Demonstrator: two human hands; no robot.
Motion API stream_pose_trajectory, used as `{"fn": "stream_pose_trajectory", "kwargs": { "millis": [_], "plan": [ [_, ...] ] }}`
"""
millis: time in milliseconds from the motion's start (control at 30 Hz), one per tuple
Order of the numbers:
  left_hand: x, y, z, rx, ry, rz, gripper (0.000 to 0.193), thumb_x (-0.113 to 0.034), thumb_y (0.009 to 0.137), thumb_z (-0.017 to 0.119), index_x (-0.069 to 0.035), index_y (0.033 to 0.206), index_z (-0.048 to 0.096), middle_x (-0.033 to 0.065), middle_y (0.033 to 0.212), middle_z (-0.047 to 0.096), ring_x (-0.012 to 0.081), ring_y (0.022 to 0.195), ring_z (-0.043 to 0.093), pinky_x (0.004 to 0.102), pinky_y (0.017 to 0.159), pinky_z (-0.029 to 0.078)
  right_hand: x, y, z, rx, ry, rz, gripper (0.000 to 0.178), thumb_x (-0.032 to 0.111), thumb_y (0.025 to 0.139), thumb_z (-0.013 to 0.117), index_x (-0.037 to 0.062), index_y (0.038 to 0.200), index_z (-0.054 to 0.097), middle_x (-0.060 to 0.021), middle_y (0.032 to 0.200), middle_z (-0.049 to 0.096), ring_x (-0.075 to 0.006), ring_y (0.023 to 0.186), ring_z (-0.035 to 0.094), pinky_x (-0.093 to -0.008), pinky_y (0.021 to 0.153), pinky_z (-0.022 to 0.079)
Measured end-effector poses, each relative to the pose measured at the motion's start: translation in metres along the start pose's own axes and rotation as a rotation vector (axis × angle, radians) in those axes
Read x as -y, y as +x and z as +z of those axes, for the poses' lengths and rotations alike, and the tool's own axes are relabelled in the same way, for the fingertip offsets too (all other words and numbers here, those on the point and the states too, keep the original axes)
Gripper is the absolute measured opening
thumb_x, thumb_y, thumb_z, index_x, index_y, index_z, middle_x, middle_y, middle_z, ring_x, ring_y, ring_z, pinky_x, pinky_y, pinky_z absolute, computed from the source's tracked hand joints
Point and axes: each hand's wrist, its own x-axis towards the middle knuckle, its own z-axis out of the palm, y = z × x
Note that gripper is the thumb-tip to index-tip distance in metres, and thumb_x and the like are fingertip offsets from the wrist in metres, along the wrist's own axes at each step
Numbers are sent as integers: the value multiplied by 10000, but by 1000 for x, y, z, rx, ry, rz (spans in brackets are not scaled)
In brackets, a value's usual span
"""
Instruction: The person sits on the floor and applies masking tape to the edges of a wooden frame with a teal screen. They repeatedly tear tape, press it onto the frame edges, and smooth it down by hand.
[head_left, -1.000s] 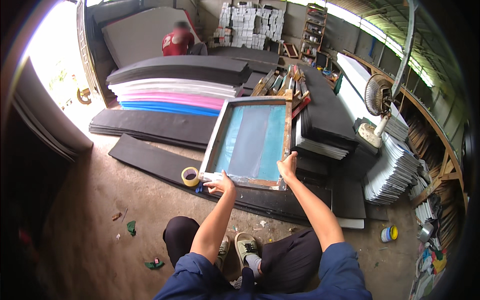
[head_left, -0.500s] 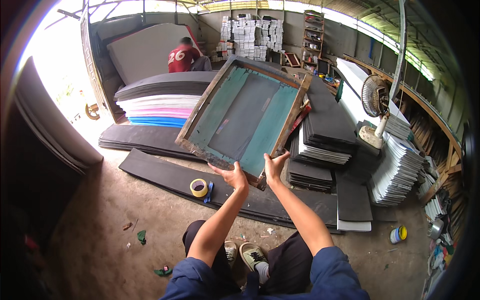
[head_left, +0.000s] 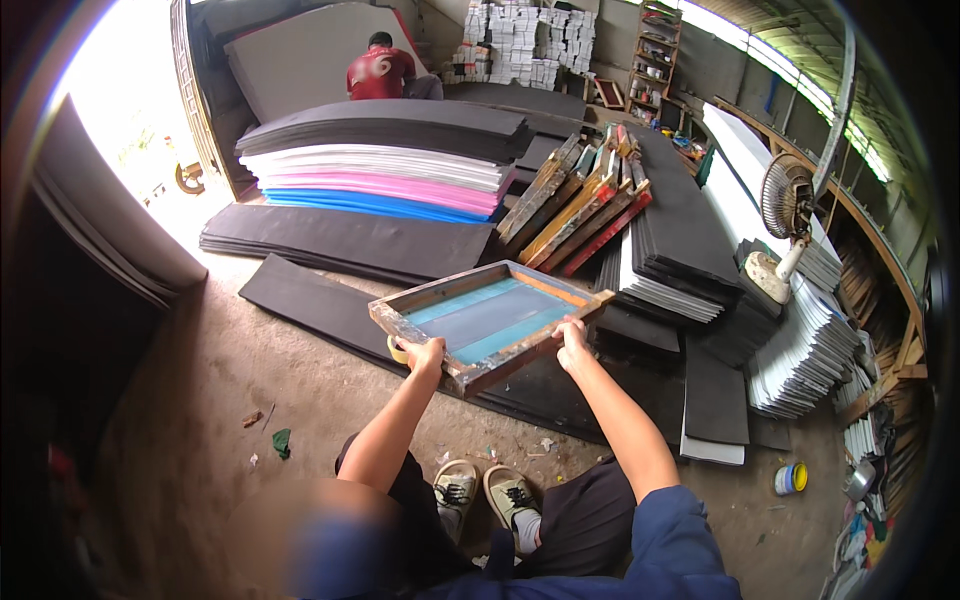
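Note:
A wooden screen-printing frame (head_left: 490, 318) is held out in front of me, lying nearly flat, its teal mesh stretched inside worn, paint-stained bars. My left hand (head_left: 424, 353) grips its near left side. On the near right side, my right hand (head_left: 572, 342) is closed round the wood. Fingers of both hands are partly hidden by the bars. Just beside my left hand shows the yellow rim of a tape roll (head_left: 397, 349), mostly covered. Under the frame lie long black foam sheets (head_left: 320, 300) on the floor.
Beyond stand several more wooden frames (head_left: 585, 205), leaning together. Stacked foam sheets (head_left: 380, 165) are at back left, dark sheets (head_left: 680, 220) at right with a fan (head_left: 785, 205). A person in red (head_left: 380, 72) sits far back. A paint can (head_left: 790, 478) stands right.
The frame has come down and tipped from steeply raised to nearly flat, with both hands still on it. The leaning frames behind are now uncovered, and the tape roll is mostly hidden.

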Motion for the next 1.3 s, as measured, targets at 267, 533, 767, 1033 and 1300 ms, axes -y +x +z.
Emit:
{"fn": "stream_pose_trajectory", "kwargs": {
  "millis": [267,533,767,1033,1300],
  "plan": [
    [-12,-3,-20,141,-242,-149,742,25,607,587,-90,1251,238,181,994,477,292,758,594,435,579,552,61,-43,-11,73,-1791,-1061,714,-19,676,633,179,1320,397,-161,1399,245,-347,1182,379,-451,974,358],
    [-15,36,-84,418,-53,300,910,-3,611,617,-131,1406,195,131,1026,564,211,822,577,317,686,500,51,-54,-28,876,-1658,-725,479,145,685,693,110,1133,525,-112,1143,562,-280,1098,511,-397,1008,368],
    [36,79,-74,364,148,241,905,-327,651,760,-56,1381,299,169,1172,565,231,1030,571,325,889,440,49,-86,-42,710,-1688,-996,402,150,734,658,43,1100,532,-106,1034,581,-260,1023,542,-372,874,440],
    [71,78,-8,650,633,270,813,-234,700,679,20,1336,241,275,1189,510,339,1125,510,372,941,409,45,-99,-73,688,-1879,-1058,435,265,732,683,25,1070,554,-85,898,590,-234,897,565,-372,814,412],
    [184,76,26,680,285,426,741,-75,741,561,12,1351,149,294,1287,372,379,1227,377,378,1012,318,-15,-71,-106,845,-2016,-1054,466,309,666,726,45,999,535,-31,741,524,-183,754,527,-396,810,355]
  ]
}}
